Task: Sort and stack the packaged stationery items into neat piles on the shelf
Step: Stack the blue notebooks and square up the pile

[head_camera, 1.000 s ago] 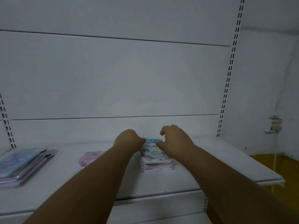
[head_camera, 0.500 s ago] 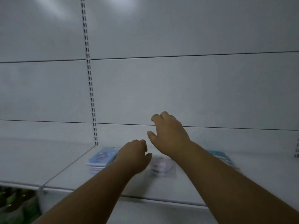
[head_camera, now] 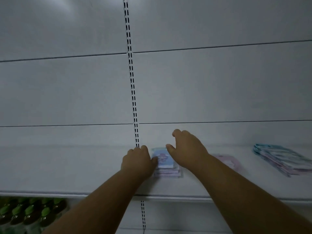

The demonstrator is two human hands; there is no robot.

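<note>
Packaged stationery pile (head_camera: 166, 163) under both hands — blue-fronted pack on top, pinkish packs beneath, sitting on the white shelf (head_camera: 67, 169) just right of the slotted upright (head_camera: 133, 102). Left hand (head_camera: 137, 163) curled beside the pile's left edge, fingers (head_camera: 143, 149) bent down toward the shelf, thumb tip touching the top pack's left side; whether any pack is actually pinched cannot be told. Right hand (head_camera: 187, 149) spread loosely above the pile's right rear corner, thumb stretched toward the blue pack, the other fingers hooked and lifted, closed on nothing. Both forearms bare, reaching up from the bottom of the view across the shelf's front lip.

Further right on the same shelf, a flat pink pack (head_camera: 231, 162) partly hidden behind the right forearm, apart from the central pile. Further right again, a fanned teal-and-purple stack (head_camera: 282, 160) — slanted, edges uneven, well apart from the hands. Shelf surface to the left of the upright bare. Plain pale back panels (head_camera: 219, 85) behind, divided by horizontal seams. Below the shelf at lower left, rows of green-capped bottles (head_camera: 30, 213), dim and blurred.
</note>
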